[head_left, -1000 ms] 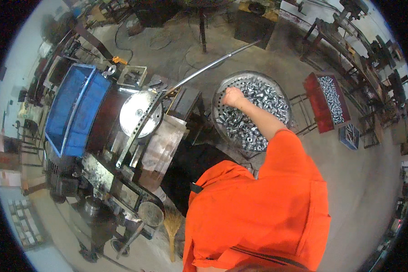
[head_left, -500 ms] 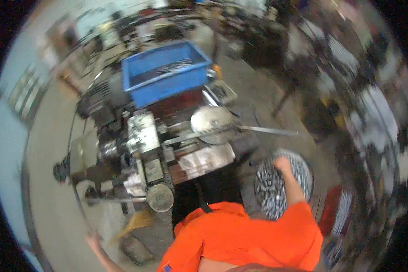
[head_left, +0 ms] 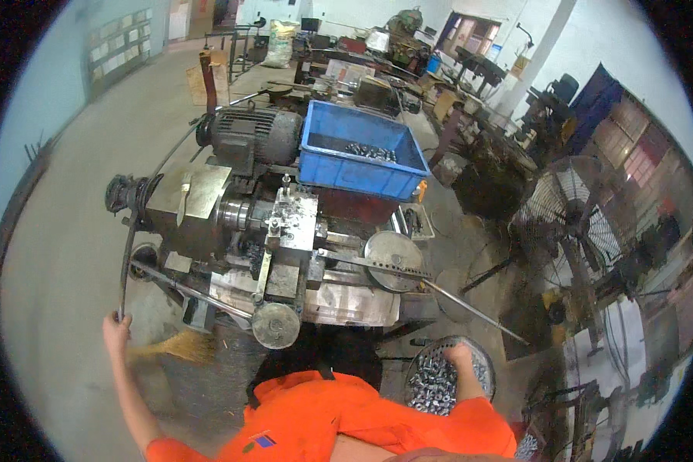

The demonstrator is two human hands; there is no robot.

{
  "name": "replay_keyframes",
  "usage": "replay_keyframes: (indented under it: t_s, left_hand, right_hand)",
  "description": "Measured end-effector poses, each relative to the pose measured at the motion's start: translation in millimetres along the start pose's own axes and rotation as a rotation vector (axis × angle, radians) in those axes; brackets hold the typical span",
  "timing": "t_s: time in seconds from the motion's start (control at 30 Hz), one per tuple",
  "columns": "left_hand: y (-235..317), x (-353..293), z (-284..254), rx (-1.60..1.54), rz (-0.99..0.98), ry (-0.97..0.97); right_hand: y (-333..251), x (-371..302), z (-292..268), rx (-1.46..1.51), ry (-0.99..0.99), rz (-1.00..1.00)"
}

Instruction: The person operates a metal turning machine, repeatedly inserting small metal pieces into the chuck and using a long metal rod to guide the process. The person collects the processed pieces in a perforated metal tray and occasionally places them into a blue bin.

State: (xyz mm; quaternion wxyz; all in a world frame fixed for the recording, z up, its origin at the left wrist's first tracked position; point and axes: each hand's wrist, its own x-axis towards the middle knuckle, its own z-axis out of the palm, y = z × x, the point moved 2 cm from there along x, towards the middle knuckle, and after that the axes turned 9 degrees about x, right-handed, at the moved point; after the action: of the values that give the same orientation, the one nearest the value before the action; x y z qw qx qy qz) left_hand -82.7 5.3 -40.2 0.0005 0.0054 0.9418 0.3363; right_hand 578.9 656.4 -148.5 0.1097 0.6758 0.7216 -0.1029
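Note:
My left hand (head_left: pixel 117 333) is closed around the lower end of a long dark lever (head_left: pixel 125 266) that hangs at the left side of a lathe-like machine (head_left: pixel 285 219). My right hand (head_left: pixel 460 356) reaches down into a round basin (head_left: pixel 485 366) of small shiny metal parts (head_left: pixel 433 385), which look like nuts. Its fingers are hidden among or behind the parts. The basin stands at the right, beside my orange-clothed lap.
A blue crate (head_left: pixel 354 171) holding more metal parts sits behind the machine, next to a motor (head_left: pixel 258 138). A thin rod (head_left: pixel 477 309) sticks out to the right past a round plate (head_left: pixel 393 258). A broom (head_left: pixel 181 346) lies at lower left; a fan (head_left: pixel 571 215) stands right.
My view has tilted up and steadied, so the machine appears lower and more of the room shows. My left hand remains at the lever's end and my right hand in the basin.

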Motion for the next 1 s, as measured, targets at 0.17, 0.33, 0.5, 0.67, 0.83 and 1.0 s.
replay_keyframes:
  t_s: [0.17,0.33,0.5,0.67,0.83,1.0]
  left_hand:
    - [60,-35,-13,0.796,0.579,0.321]
    - [239,-104,-57,-0.380,0.646,-0.273]
    - [375,-195,-75,-0.776,0.901,-0.700]
    - [423,-263,-90,-0.820,1.204,-1.123]
    - [423,-286,-65,-0.765,1.391,-1.142]
    - [420,-290,-50,-0.692,1.480,-1.080]
  right_hand:
    - [34,29,29,-0.173,-0.091,-0.092]
    - [32,48,34,-0.222,-0.317,-0.157]
    - [12,13,8,-0.088,-0.189,0.035]
    - [19,26,20,-0.054,-0.207,0.109]
    - [30,37,31,-0.031,-0.223,0.041]
    - [14,12,18,0.117,-0.200,0.035]
